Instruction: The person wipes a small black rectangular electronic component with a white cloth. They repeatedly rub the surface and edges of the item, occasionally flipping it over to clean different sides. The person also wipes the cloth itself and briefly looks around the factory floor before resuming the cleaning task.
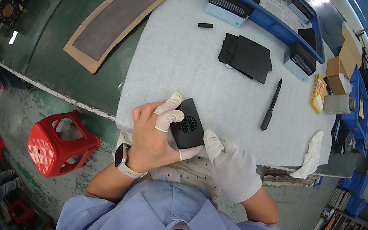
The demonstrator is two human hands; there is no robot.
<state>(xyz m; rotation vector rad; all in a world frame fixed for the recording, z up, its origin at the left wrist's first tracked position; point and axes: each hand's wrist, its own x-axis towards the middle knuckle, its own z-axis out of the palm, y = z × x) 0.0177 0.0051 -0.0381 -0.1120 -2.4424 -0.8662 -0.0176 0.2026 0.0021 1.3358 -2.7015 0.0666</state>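
My left hand [150, 131], with white finger cots on its fingertips and a watch on the wrist, grips a thin black rectangular plate [186, 137] over the table's near edge. The plate is tilted and bears a round, tree-like emblem on its upper face. White-gloved, my right hand [235, 169] is beside the plate's lower right edge. Its fingers are bent and drawn together; whether they pinch anything is hidden. Farther off on the white table cover lie several overlapping black flat plates [252, 61]. A black pen [271, 105] rests to their right, and a small black cylinder [205, 25] to their left.
A blue tray [271, 23] with boxes stands at the far side, beside a black-and-pale-blue box [300, 61]. At right are a yellow packet [318, 94], a translucent bottle [337, 104] and a crumpled white cloth [311, 154]. A cardboard-backed grey sheet [117, 22] lies left. A red stool [64, 142] stands below.
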